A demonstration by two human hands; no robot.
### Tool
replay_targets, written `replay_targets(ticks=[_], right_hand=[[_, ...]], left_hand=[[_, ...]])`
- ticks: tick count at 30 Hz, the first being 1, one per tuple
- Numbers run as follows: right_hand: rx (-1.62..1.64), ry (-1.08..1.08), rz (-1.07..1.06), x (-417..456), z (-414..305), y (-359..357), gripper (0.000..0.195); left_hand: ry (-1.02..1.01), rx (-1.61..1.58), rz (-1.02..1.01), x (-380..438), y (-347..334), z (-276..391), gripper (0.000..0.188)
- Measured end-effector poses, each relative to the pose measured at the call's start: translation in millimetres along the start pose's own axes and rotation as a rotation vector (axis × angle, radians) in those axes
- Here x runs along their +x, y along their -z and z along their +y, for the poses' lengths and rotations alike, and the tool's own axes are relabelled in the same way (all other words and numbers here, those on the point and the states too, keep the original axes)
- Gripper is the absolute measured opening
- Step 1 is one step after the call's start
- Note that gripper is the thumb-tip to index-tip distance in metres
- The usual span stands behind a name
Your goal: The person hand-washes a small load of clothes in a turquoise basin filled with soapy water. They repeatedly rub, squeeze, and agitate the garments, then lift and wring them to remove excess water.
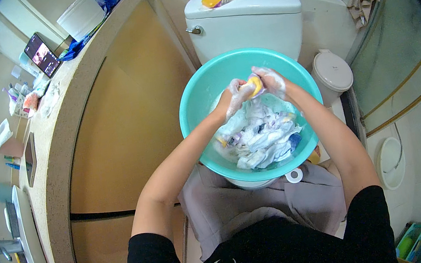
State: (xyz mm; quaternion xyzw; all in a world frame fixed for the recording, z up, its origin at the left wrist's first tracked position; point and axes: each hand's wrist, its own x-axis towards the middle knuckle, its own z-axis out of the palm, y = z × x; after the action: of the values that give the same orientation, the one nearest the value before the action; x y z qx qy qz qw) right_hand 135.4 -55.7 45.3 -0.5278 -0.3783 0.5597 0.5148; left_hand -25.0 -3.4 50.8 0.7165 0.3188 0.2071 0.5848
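Observation:
A large turquoise plastic basin [202, 72] stands before me, with soapy water and a heap of wet white and pale blue cloths [265, 140] in it. Above the heap, near the basin's far side, my left hand [239, 93] and my right hand [272, 81] meet, both covered in suds. Between them they grip a small yellow and lilac piece of cloth [255, 85]. Foam lies on the water at the left of the heap. A dark blue cloth part [295, 141] shows at the heap's right edge.
Behind the basin stands a white toilet tank [244, 27] with packets on its lid. A stone-edged counter [70, 98] runs along the left, bearing a propped phone [42, 55] and a tissue roll [80, 17]. At the right are a lidded white bin [332, 71] and a curved glass screen [395, 47].

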Motion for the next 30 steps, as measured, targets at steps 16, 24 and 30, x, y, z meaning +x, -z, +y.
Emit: replay_targets(ticks=[16,24,30], right_hand=[[-1.078,0.179,-0.235,-12,-13,12,0.024],[-1.528,0.064,0.189,24,49,25,0.029],[-1.181,0.195,0.212,39,61,-90,0.029]], left_hand=[[0.302,-0.037,0.017,1,53,-29,0.019],[0.601,-0.164,0.072,22,65,-113,0.024],[0.544,-0.898,-0.650,48,78,-167,0.024]])
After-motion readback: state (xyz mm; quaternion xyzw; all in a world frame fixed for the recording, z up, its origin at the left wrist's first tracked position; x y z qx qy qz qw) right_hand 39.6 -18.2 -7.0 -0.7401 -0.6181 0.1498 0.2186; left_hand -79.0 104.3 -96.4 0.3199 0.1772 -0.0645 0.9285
